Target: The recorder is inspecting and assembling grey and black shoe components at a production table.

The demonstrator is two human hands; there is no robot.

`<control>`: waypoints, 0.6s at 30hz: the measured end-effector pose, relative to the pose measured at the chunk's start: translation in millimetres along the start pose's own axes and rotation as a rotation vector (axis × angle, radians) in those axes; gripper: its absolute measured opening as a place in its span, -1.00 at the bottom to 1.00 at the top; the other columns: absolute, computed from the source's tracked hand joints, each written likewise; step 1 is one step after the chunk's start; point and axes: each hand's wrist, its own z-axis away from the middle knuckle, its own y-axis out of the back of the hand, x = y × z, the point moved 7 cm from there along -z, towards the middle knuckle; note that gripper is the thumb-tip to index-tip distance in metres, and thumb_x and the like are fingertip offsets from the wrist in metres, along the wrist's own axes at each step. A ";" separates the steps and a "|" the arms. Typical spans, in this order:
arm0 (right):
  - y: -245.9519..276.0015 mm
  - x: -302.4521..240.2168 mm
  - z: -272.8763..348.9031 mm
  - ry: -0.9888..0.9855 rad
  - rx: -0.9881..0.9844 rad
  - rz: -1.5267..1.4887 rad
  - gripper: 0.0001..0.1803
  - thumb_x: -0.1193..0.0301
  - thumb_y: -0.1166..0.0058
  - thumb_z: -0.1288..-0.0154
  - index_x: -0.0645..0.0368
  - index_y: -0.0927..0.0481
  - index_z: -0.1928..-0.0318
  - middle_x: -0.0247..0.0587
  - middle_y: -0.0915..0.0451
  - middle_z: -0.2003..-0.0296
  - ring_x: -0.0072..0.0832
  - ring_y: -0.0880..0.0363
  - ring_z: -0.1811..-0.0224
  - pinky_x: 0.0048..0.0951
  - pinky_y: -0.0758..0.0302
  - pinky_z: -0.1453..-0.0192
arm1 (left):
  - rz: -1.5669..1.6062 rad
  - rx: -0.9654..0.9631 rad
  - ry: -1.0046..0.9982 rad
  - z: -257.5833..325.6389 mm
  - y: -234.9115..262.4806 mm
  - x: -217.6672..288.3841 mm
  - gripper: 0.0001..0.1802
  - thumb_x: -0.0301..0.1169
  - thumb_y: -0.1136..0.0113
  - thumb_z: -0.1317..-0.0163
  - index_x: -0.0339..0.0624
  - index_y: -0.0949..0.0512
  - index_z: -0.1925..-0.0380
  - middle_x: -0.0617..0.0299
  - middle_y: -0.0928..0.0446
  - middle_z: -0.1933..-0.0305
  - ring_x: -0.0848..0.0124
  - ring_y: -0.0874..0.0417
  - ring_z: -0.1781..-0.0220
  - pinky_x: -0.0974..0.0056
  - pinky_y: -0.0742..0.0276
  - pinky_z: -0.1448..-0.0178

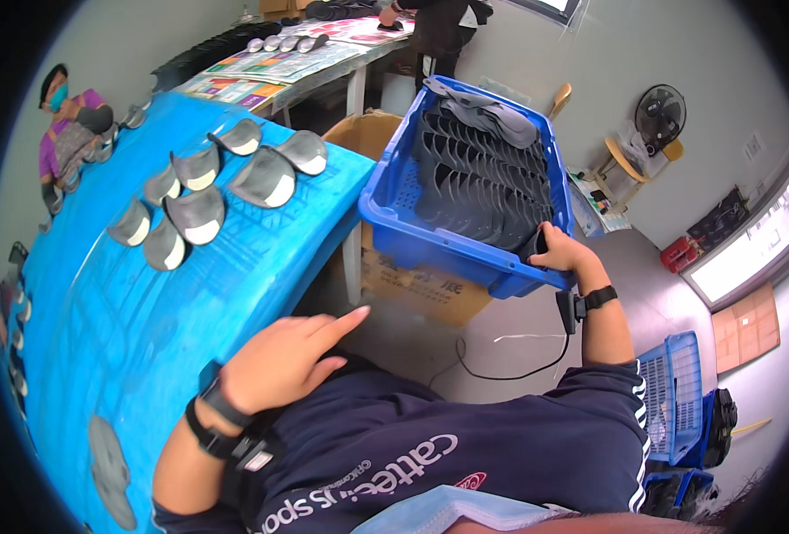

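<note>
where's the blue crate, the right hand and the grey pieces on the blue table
blue crate [430,245]: head view, on its near outer wall.
right hand [562,255]: head view, on the back of the hand at the crate's edge.
grey pieces [264,179]: head view, on one piece's dark upper face.

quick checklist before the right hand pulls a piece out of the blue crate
1. Right hand on a dark piece at the crate's near corner: ok.
2. Fingers closed around that piece: cannot tell, they are hidden.
3. Blue crate resting steady on the cardboard box: cannot tell.
4. Left hand free, holding nothing: ok.
5. Bare space on the blue table near the grey pieces: ok.
</note>
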 end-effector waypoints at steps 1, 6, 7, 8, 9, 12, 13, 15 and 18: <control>-5.9 5.2 -0.8 -0.047 -0.014 0.040 -0.11 0.07 -0.23 0.13 0.41 -0.21 -0.12 0.38 -0.38 -0.01 0.08 -0.41 -0.09 -0.20 -0.37 -0.18 | -0.032 0.005 -0.073 -18.0 -2.2 -0.4 -0.35 -0.43 -0.15 -0.11 -0.13 -0.22 -0.24 0.05 -0.49 0.14 0.08 -0.52 0.16 0.13 -0.44 0.04; -17.0 -4.5 3.9 -0.100 -0.060 0.030 0.00 -0.03 -0.24 0.18 0.43 -0.15 -0.14 0.38 -0.48 0.12 0.11 -0.48 0.01 -0.18 -0.40 -0.12 | -0.104 0.140 -0.261 -102.1 -19.1 -25.3 -0.42 -0.44 -0.21 -0.06 -0.16 -0.35 -0.14 0.07 -0.44 -0.05 0.13 -0.46 -0.07 0.14 -0.35 -0.13; -16.4 -11.1 7.7 -0.104 -0.094 0.004 0.02 -0.04 -0.26 0.18 0.43 -0.14 -0.14 0.36 -0.50 0.16 0.10 -0.50 0.04 -0.19 -0.41 -0.10 | -0.117 0.175 -0.272 -115.4 -22.7 -31.3 -0.43 -0.43 -0.23 -0.04 -0.16 -0.37 -0.12 0.07 -0.43 -0.07 0.14 -0.44 -0.10 0.14 -0.33 -0.16; -16.1 -13.9 8.2 -0.108 -0.100 0.006 0.02 -0.04 -0.26 0.18 0.43 -0.14 -0.14 0.36 -0.50 0.16 0.10 -0.50 0.04 -0.19 -0.41 -0.10 | -0.157 0.222 -0.290 -127.5 -29.4 -39.9 -0.45 -0.33 -0.23 -0.07 -0.13 -0.38 -0.11 0.07 -0.43 -0.07 0.14 -0.43 -0.13 0.06 -0.30 -0.19; -15.7 -13.1 9.2 -0.123 -0.095 0.016 0.04 -0.07 -0.27 0.19 0.43 -0.14 -0.14 0.34 -0.52 0.19 0.10 -0.52 0.07 -0.18 -0.42 -0.08 | -0.149 0.218 -0.294 -139.8 -38.1 -45.2 -0.45 -0.33 -0.23 -0.07 -0.13 -0.38 -0.11 0.07 -0.43 -0.07 0.14 -0.43 -0.13 0.06 -0.30 -0.19; -12.1 -14.0 8.5 -0.129 -0.091 -0.002 0.02 -0.05 -0.31 0.21 0.38 -0.15 -0.13 0.32 -0.53 0.20 0.08 -0.53 0.09 -0.19 -0.43 -0.04 | -0.264 0.323 -0.237 -161.6 -58.6 -59.0 -0.53 -0.11 -0.12 -0.17 0.03 -0.43 -0.08 0.15 -0.45 -0.01 0.18 -0.42 -0.11 -0.08 -0.20 -0.23; -12.1 -13.2 7.0 -0.128 -0.085 -0.029 -0.02 -0.01 -0.34 0.21 0.34 -0.18 -0.12 0.31 -0.52 0.18 0.06 -0.52 0.07 -0.21 -0.43 -0.03 | -0.261 0.319 -0.233 -163.9 -64.8 -63.6 -0.53 -0.11 -0.12 -0.17 0.03 -0.43 -0.08 0.15 -0.45 -0.01 0.18 -0.42 -0.11 -0.08 -0.20 -0.23; -13.4 -14.7 2.8 0.036 -0.033 -0.083 -0.07 0.06 -0.37 0.22 0.29 -0.20 -0.10 0.26 -0.52 0.18 0.01 -0.52 0.09 -0.23 -0.43 -0.01 | -0.232 0.302 -0.131 -171.6 -73.3 -73.6 -0.57 -0.14 -0.12 -0.17 0.11 -0.45 -0.06 0.23 -0.44 0.15 0.23 -0.42 -0.02 -0.05 -0.13 -0.28; -1.1 -22.1 5.1 0.244 -0.010 -0.183 -0.16 0.19 -0.41 0.22 0.20 -0.24 -0.05 0.13 -0.50 0.23 -0.12 -0.51 0.14 -0.30 -0.42 0.03 | -0.274 0.356 -0.115 -175.6 -75.5 -76.1 -0.61 -0.20 -0.11 -0.18 0.19 -0.45 -0.04 0.27 -0.39 0.25 0.27 -0.40 0.04 -0.03 -0.08 -0.31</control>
